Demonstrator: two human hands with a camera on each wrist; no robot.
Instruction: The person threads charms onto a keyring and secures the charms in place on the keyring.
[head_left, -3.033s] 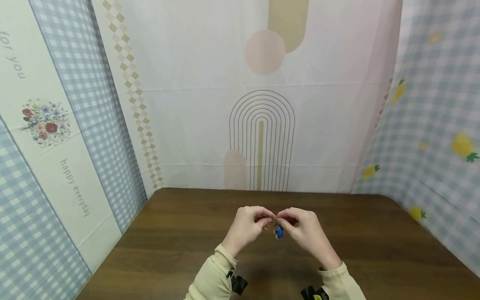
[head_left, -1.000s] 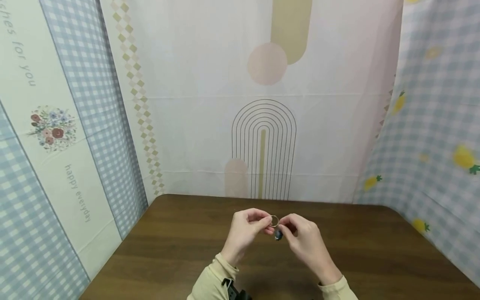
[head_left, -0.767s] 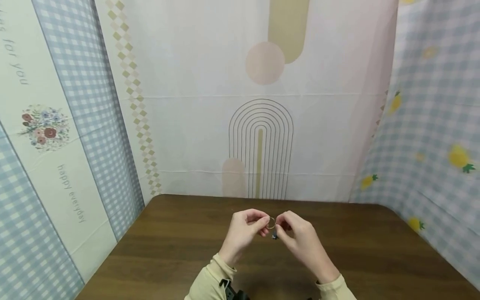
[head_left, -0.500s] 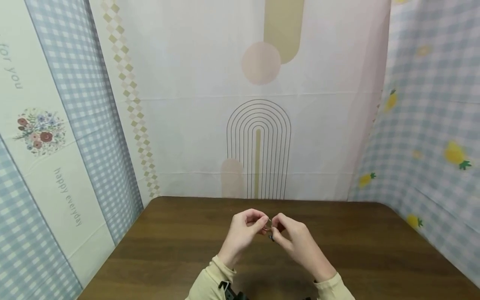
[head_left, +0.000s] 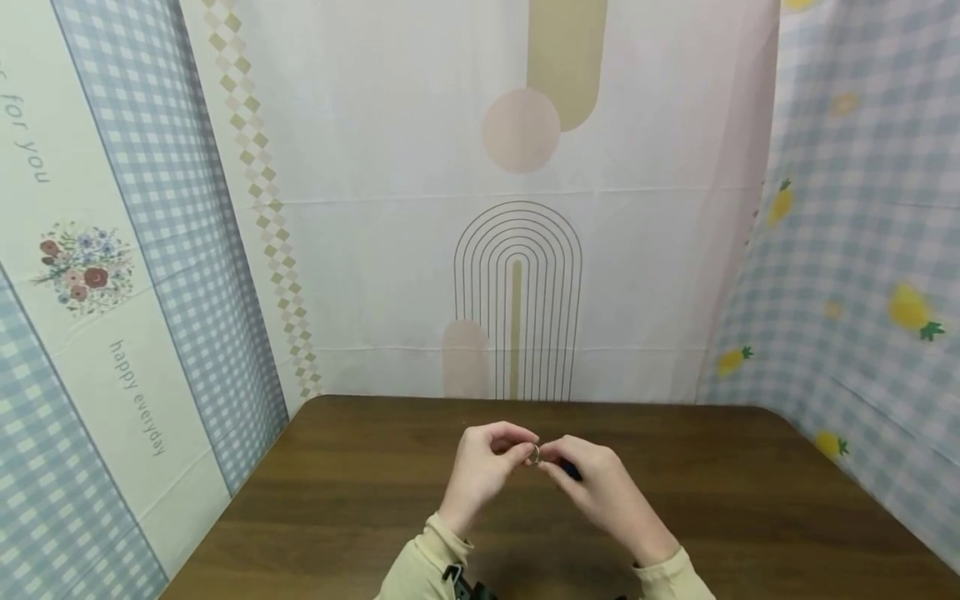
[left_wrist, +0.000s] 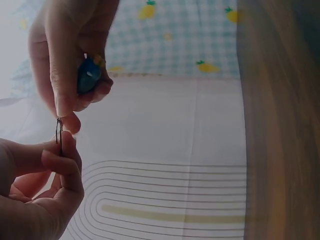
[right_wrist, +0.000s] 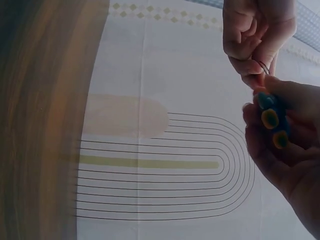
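Plainly, I saw the key ring (left_wrist: 59,132) bridge both pinches: left hand (head_left: 483,462) at one end, right hand (head_left: 600,477) at the other, blue charm (left_wrist: 90,75) tucked beneath the right's fingers.

Trinket (right_wrist: 270,119) is showing blue with orange-yellow spots; ring (head_left: 535,455) is glinting dull gold. Sleeves (head_left: 420,560) are showing cream. Table (head_left: 360,475) is showing dark brown wood grain. Behind table's far edge, white backdrop (head_left: 375,275) is carrying pink circle (head_left: 521,131), olive bar (head_left: 566,67), thin dark arches (head_left: 517,202). Past left edge, gingham cloth (head_left: 168,200) is showing blue-and-white checks, white band (head_left: 161,475), red and blue flowers (head_left: 94,277). Past right edge, second cloth (head_left: 847,217) is bearing pale blue-green checks, yellow pineapples (head_left: 909,307).
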